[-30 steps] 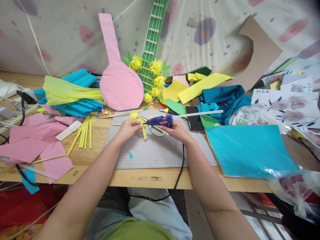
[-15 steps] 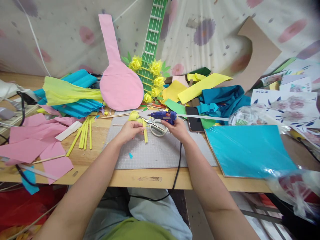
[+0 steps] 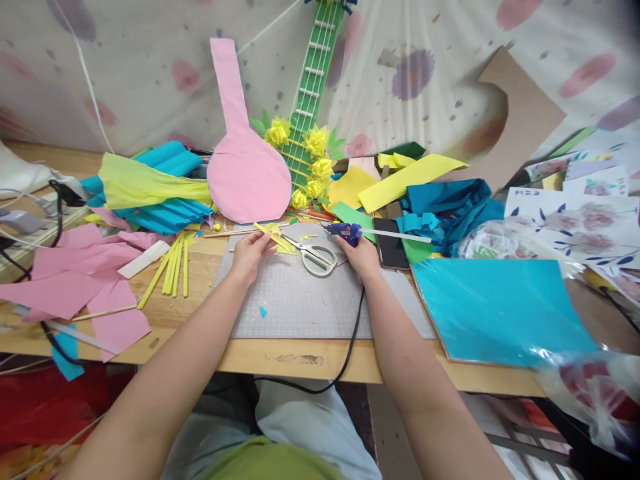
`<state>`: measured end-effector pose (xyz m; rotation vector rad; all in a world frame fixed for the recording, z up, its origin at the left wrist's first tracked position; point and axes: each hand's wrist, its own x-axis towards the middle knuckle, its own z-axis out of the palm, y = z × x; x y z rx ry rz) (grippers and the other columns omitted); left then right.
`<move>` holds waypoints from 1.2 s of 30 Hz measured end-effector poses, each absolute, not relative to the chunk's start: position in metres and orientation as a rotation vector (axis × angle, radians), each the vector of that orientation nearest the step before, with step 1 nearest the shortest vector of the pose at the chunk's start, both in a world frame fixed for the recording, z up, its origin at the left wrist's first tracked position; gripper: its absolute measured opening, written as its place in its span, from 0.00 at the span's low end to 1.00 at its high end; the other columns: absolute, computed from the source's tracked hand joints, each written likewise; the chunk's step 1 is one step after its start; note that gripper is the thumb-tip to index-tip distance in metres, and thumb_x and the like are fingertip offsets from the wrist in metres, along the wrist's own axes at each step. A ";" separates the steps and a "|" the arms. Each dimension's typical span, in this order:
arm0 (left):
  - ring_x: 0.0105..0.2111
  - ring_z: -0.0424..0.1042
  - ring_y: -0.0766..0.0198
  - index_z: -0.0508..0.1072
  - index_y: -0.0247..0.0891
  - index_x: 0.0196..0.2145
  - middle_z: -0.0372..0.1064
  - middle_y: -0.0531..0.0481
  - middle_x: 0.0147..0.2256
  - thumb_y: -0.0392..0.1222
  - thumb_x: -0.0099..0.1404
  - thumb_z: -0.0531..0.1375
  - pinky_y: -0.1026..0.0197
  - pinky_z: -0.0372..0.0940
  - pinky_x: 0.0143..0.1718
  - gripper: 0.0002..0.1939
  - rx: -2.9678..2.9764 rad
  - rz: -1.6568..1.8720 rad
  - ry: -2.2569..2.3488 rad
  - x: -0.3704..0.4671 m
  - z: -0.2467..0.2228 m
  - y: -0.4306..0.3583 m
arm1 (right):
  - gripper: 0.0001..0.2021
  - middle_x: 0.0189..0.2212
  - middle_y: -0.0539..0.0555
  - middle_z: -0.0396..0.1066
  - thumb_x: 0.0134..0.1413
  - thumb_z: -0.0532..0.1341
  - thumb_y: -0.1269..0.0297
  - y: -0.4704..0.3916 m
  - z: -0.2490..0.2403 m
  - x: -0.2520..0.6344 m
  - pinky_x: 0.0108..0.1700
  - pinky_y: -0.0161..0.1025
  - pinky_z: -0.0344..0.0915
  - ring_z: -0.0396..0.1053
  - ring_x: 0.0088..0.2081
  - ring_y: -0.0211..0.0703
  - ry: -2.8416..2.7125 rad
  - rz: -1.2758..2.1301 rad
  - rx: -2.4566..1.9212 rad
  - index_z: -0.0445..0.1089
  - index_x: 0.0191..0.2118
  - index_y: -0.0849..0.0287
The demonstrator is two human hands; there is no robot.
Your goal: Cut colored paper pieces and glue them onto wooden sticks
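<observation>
My left hand point(image 3: 250, 255) is closed on a thin yellow strip point(image 3: 263, 231) above the back left of the grey cutting mat point(image 3: 310, 310). My right hand point(image 3: 361, 255) grips a blue glue gun point(image 3: 345, 231), its nozzle pointing left and a long white glue stick point(image 3: 400, 235) coming out of its rear. Between the hands lie scissors point(image 3: 319, 260) with pale handles, open end toward the left. Small yellow scraps lie by the blades. A black phone point(image 3: 391, 244) rests just right of my right hand.
Yellow strips point(image 3: 176, 270) and pink paper point(image 3: 75, 273) lie at left. Behind stand a pink banjo-shaped piece point(image 3: 250, 175) and a green stringed neck point(image 3: 313, 80) with yellow flowers. A turquoise sheet point(image 3: 500, 310) is at right; a black cord point(image 3: 353, 347) crosses the front edge.
My left hand has turned, and the yellow strip in it now points up and left. My right hand has shifted the glue gun right, away from the scissors, which show more fully.
</observation>
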<state>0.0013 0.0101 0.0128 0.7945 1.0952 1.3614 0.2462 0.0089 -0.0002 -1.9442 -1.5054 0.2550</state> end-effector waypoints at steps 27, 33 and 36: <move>0.25 0.70 0.69 0.67 0.33 0.26 0.71 0.51 0.26 0.44 0.45 0.65 0.64 0.65 0.32 0.15 0.867 1.390 0.993 0.027 0.012 0.003 | 0.21 0.30 0.48 0.70 0.39 0.62 0.71 -0.011 0.004 0.152 0.37 0.39 0.67 0.70 0.31 0.36 -1.537 0.956 -1.226 0.56 0.42 0.56; 0.26 0.70 0.69 0.66 0.33 0.27 0.70 0.52 0.26 0.44 0.45 0.65 0.64 0.65 0.32 0.15 0.872 1.429 0.979 0.029 0.009 0.006 | 0.19 0.31 0.48 0.72 0.41 0.61 0.73 -0.013 0.007 0.149 0.38 0.40 0.67 0.71 0.31 0.37 -1.539 0.899 -1.284 0.57 0.40 0.56; 0.25 0.69 0.69 0.64 0.34 0.26 0.68 0.54 0.24 0.43 0.45 0.65 0.63 0.65 0.32 0.15 0.874 1.467 0.971 0.031 0.008 0.007 | 0.18 0.31 0.48 0.73 0.41 0.61 0.74 -0.014 0.008 0.149 0.39 0.40 0.67 0.72 0.32 0.37 -1.541 0.889 -1.282 0.57 0.40 0.55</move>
